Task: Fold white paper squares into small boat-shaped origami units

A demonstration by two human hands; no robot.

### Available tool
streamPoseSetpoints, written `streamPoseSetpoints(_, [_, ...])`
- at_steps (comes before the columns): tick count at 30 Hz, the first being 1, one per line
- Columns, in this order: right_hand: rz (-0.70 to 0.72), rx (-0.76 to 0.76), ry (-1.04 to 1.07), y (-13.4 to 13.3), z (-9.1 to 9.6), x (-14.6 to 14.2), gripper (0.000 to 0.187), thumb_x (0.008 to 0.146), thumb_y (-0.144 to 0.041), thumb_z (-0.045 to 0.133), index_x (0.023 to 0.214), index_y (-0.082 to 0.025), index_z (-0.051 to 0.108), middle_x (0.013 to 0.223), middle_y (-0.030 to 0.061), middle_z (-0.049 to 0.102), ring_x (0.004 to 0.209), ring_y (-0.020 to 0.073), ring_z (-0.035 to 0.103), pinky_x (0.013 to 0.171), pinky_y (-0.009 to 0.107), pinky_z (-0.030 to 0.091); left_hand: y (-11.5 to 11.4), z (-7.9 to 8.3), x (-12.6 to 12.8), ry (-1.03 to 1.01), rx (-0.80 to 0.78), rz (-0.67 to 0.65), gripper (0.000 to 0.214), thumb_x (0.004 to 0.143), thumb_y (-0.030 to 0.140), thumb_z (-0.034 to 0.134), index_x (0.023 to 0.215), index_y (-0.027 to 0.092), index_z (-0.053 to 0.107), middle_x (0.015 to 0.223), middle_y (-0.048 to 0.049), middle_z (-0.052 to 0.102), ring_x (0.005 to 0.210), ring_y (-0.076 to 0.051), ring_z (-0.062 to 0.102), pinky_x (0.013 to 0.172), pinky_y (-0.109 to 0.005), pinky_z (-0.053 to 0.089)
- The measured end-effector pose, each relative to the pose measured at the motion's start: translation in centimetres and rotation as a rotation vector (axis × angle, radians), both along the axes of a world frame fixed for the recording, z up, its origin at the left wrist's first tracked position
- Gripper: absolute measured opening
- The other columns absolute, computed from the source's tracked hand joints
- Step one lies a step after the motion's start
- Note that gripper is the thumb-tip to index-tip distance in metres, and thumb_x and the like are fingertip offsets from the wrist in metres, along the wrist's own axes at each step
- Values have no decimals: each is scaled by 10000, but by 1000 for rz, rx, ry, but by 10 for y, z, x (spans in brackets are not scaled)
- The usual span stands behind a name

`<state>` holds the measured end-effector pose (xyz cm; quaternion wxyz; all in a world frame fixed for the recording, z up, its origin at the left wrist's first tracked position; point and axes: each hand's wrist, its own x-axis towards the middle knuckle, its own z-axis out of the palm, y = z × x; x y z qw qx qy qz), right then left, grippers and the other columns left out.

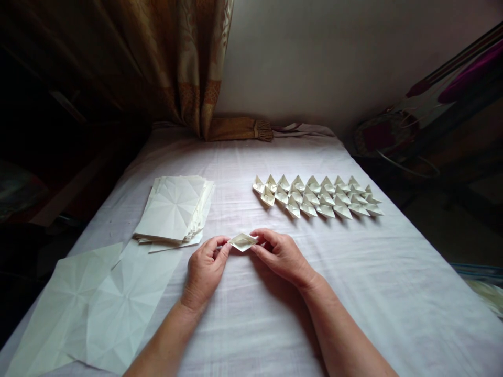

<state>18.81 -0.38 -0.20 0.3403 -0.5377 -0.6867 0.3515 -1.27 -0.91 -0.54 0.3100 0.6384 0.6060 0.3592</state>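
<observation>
A small folded paper boat (242, 242) is held between my two hands above the white cloth, its diamond-shaped opening turned up toward me. My left hand (207, 267) pinches its left tip between thumb and fingers. At the opposite tip, my right hand (281, 255) grips it the same way. Behind my right hand stand rows of similar folded paper boats (326, 199), set close together. To the left of my left hand lies a thick stack of creased paper sheets (173, 207).
Nearer me on the left, loose creased sheets (126, 298) overlap on the cloth-covered surface (377, 303). A gold-brown curtain (196, 68) hangs at the back, its tasselled tie (243, 129) lying at the far edge. Dark, indistinct objects flank both sides.
</observation>
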Motion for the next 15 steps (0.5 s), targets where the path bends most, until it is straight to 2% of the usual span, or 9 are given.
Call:
streamPoseSetpoints(8, [93, 184, 18, 2, -12, 5, 163, 886, -224, 584, 971, -229, 722, 868, 42, 757, 725, 158, 694, 676, 252, 521, 1, 1, 0, 19, -26, 14, 275, 846, 437, 544, 896, 211, 693, 777, -20, 726, 577, -141, 642, 547, -214, 498])
streamPoseSetpoints(12, [75, 266, -71, 1, -6, 5, 122, 871, -185, 585, 867, -213, 704, 794, 25, 739, 662, 135, 663, 636, 224, 485, 2, 0, 0, 30, -35, 33, 296, 837, 439, 547, 955, 207, 688, 837, -33, 737, 546, -136, 636, 539, -226, 499])
streamPoseSetpoints(15, [-6, 339, -113, 2, 4, 9, 122, 868, -188, 577, 800, -203, 677, 688, -4, 698, 560, 103, 608, 564, 195, 437, 2, -1, 0, 56, -33, 43, 321, 842, 441, 535, 997, 202, 683, 867, -42, 737, 550, -134, 639, 552, -231, 502])
